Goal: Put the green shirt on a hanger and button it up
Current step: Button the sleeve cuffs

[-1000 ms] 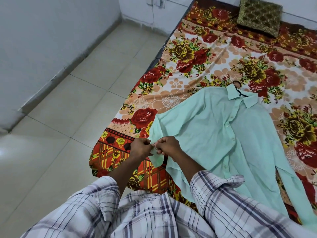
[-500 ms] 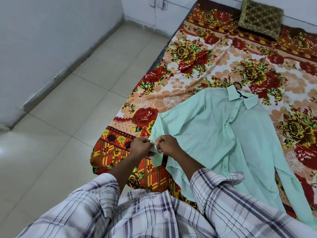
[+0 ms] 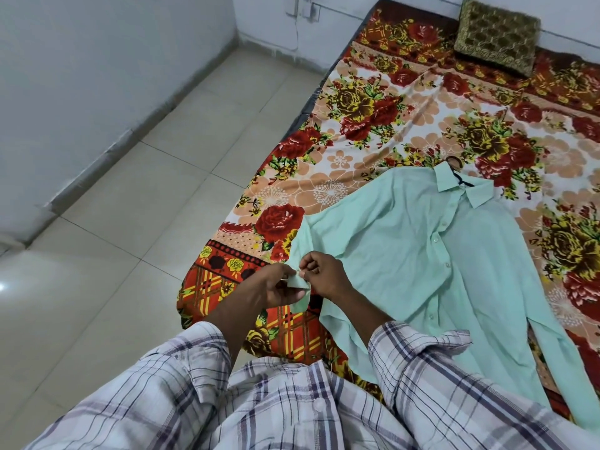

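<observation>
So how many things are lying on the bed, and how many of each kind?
Mint-green button-up shirts: 1
Dark hangers inside the shirt collar: 1
Olive-gold patterned cushions: 1
Total: 3 things, all on the red floral bedsheet.

Green shirt: pale mint, long-sleeved, lying flat, front up, placket buttoned, collar at far end. Hanger: dark, inside the collar, hook protruding beyond it. Near-left cuff raised.
</observation>
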